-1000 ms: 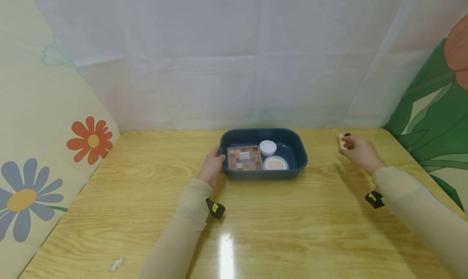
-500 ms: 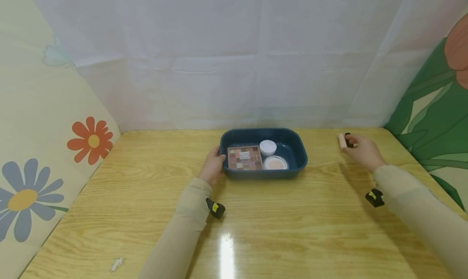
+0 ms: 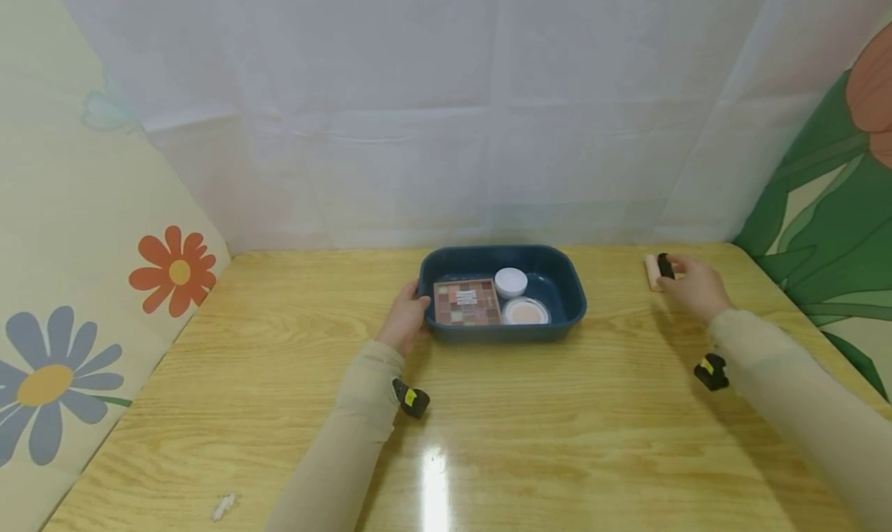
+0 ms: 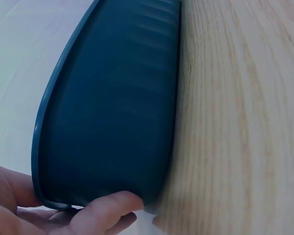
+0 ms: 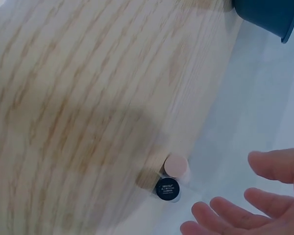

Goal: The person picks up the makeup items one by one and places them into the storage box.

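Note:
My left hand grips the left end of a dark blue plastic basin; in the left wrist view its fingers lie against the basin's end wall. Inside the basin are a square eyeshadow palette, a round white jar and a round clear-rimmed compact with a beige middle. At the back right, two small cosmetic tubes stand side by side: a pale pink-capped one and a black-capped one. My right hand is beside them, its thumb and fingers spread apart from the tubes in the right wrist view.
The wooden table meets a white cloth backdrop just behind the basin and tubes. Flower-painted panels flank it on both sides. A small white mark shows on the table at the front left.
My right hand has let go of the pale tube and shifted slightly right, showing more of both tubes. The left hand and basin have stayed put.

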The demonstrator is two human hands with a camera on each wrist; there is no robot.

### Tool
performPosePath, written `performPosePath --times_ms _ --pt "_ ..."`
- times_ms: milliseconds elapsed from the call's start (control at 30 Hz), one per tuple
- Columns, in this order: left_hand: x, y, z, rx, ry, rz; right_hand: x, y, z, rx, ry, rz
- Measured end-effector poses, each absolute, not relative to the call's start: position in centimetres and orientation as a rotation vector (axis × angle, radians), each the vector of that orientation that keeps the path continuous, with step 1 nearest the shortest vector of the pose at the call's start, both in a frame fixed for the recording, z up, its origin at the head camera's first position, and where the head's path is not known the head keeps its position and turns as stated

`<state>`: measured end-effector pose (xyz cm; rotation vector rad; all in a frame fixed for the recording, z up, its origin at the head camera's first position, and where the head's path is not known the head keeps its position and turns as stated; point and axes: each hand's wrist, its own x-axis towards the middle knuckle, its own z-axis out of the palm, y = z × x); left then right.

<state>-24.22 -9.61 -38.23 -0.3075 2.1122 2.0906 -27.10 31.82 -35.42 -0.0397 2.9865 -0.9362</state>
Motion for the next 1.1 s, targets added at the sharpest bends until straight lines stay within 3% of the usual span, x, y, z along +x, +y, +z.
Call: performPosePath --times_ms 1100 --pt "-24.4 -9.7 -38.4 -0.299 2.118 2.068 -28.7 33.4 -37.1 0.139 2.947 -1.043"
